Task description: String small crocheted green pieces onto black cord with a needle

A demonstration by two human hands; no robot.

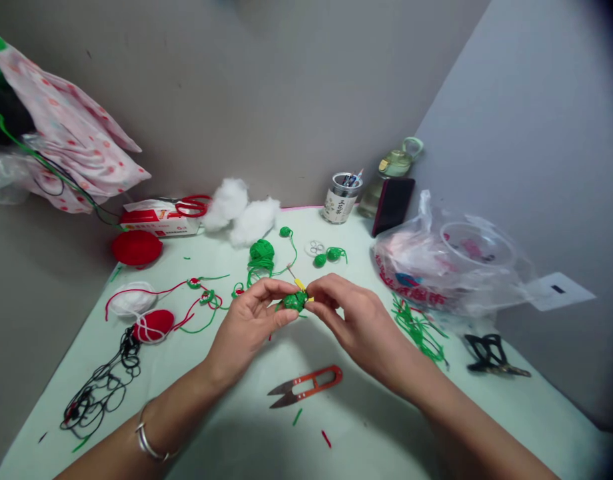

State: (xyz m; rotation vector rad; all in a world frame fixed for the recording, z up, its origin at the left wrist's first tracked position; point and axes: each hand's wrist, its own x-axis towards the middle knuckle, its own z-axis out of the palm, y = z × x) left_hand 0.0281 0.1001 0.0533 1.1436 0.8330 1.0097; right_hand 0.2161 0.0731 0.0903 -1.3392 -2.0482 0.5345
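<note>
Above the middle of the pale green table (236,440), my left hand (249,323) pinches a small green crocheted piece (294,301) between thumb and fingers. My right hand (354,320) is closed on a yellow-handled crochet hook (300,285) whose tip is at the green piece. A green strand runs from the piece back to a green yarn ball (262,252). Orange thread snips (306,386) lie open on the table just below my hands.
Red yarn balls (136,247) (154,325), white yarn (132,300), black cord (99,390) and small crocheted bits lie left. White stuffing (241,212), a tin of pens (341,197), a phone (392,205) and a bottle stand at the back. A plastic bag (446,267), green offcuts (419,330) and a black clip (491,353) lie right.
</note>
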